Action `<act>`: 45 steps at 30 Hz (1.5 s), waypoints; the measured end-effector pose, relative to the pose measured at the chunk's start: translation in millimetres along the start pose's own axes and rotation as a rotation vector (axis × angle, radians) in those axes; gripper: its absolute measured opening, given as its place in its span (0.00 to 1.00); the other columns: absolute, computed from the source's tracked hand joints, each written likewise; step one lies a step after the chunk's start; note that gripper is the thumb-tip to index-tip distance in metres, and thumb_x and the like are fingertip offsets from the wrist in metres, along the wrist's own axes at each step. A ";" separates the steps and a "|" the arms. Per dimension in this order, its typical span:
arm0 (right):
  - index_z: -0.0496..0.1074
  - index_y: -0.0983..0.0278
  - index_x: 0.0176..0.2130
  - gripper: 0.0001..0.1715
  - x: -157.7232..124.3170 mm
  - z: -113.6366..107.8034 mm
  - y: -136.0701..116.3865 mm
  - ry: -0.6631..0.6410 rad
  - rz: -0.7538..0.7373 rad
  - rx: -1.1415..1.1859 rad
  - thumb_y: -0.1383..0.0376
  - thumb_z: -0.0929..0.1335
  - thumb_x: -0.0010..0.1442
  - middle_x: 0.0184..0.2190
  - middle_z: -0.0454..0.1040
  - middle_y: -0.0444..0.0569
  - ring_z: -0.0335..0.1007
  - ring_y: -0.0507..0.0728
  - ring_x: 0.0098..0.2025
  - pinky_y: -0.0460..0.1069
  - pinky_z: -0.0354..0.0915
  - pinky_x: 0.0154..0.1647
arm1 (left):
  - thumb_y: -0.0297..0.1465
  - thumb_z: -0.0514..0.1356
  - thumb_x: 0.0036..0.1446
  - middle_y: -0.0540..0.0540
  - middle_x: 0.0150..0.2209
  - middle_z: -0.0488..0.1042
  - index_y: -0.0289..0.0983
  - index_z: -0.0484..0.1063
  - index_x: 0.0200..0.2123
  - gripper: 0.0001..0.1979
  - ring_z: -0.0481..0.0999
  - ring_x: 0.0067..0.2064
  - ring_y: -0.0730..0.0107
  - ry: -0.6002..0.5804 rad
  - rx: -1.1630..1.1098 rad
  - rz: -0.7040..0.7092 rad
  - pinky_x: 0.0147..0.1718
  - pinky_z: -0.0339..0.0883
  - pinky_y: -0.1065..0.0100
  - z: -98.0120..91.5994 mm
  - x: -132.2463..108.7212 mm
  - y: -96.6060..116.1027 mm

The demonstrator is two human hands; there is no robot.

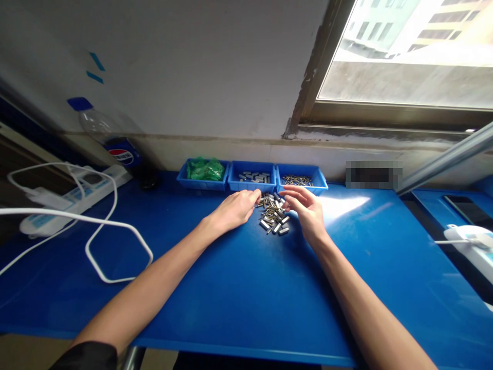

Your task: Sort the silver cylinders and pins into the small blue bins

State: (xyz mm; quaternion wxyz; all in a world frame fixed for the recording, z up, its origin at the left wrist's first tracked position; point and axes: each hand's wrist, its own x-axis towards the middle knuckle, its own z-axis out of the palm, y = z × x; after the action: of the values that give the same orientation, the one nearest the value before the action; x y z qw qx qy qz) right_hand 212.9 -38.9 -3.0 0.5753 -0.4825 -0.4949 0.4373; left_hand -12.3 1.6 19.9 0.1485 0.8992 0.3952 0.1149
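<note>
A small pile of brass-coloured screw-like pins and short silver metal pieces lies on the blue table. At the pile's left edge is my left hand, its fingers curled together; whatever they hold, if anything, is hidden. My right hand hovers at the right side of the pile with fingers bent and apart, and nothing shows in it. Just behind the pile stand three blue bins: a left bin with green plastic, a middle bin with silver pieces, and a right bin with brass-coloured pins.
On the left lie a white power strip and looping white cable. A cola bottle stands by the wall. To the right are a slanted metal pole, a dark phone and another white power strip.
</note>
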 end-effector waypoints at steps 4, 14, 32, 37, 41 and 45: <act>0.80 0.59 0.48 0.18 -0.1 0.6 0.3 -0.010 0.013 0.020 0.57 0.75 0.59 0.40 0.84 0.49 0.75 0.54 0.32 0.51 0.71 0.35 | 0.21 0.55 0.64 0.43 0.41 0.77 0.38 0.66 0.44 0.09 0.76 0.42 0.62 0.020 -0.010 0.015 0.40 0.69 0.65 1.4 -0.3 -3.4; 0.79 0.59 0.48 0.19 -0.3 0.3 1.0 -0.023 0.015 0.000 0.55 0.75 0.59 0.40 0.84 0.49 0.76 0.55 0.33 0.52 0.72 0.36 | 0.18 0.53 0.64 0.44 0.37 0.74 0.38 0.66 0.42 0.10 0.74 0.40 0.62 0.044 0.070 0.074 0.40 0.69 0.65 8.7 1.7 -1.3; 0.81 0.59 0.49 0.23 -2.6 3.7 -3.1 -0.117 0.057 -0.021 0.52 0.78 0.56 0.35 0.83 0.47 0.73 0.54 0.28 0.51 0.72 0.32 | 0.24 0.68 0.59 0.50 0.39 0.78 0.39 0.71 0.49 0.16 0.81 0.38 0.72 0.447 -0.440 0.117 0.42 0.78 0.70 3.0 3.6 4.7; 0.83 0.60 0.44 0.22 -4.6 7.9 -3.7 -0.177 0.062 -0.033 0.51 0.79 0.54 0.32 0.82 0.47 0.74 0.55 0.29 0.52 0.73 0.31 | 0.24 0.66 0.61 0.50 0.38 0.77 0.39 0.71 0.49 0.15 0.79 0.38 0.71 0.435 -0.311 0.157 0.42 0.76 0.69 3.5 2.4 4.9; 0.84 0.61 0.39 0.20 -4.9 9.4 -2.3 -0.183 0.054 -0.060 0.49 0.79 0.54 0.29 0.82 0.48 0.74 0.56 0.27 0.52 0.73 0.30 | 0.24 0.65 0.62 0.48 0.41 0.77 0.38 0.72 0.47 0.11 0.78 0.38 0.71 0.434 -0.273 0.171 0.42 0.75 0.69 5.0 2.7 6.8; 0.84 0.61 0.39 0.18 -3.5 7.5 -4.4 -0.069 0.008 -0.071 0.50 0.79 0.55 0.32 0.84 0.49 0.77 0.58 0.30 0.53 0.75 0.34 | 0.30 0.66 0.64 0.45 0.43 0.79 0.36 0.75 0.46 0.08 0.79 0.43 0.65 0.403 -0.220 0.137 0.47 0.75 0.63 8.5 3.9 3.3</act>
State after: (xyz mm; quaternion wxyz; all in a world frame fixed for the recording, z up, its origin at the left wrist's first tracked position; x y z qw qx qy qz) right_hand 205.1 -42.1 1.1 0.5386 -0.4893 -0.5279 0.4380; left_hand -4.8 0.9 13.6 0.1554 0.8613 0.3399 0.3441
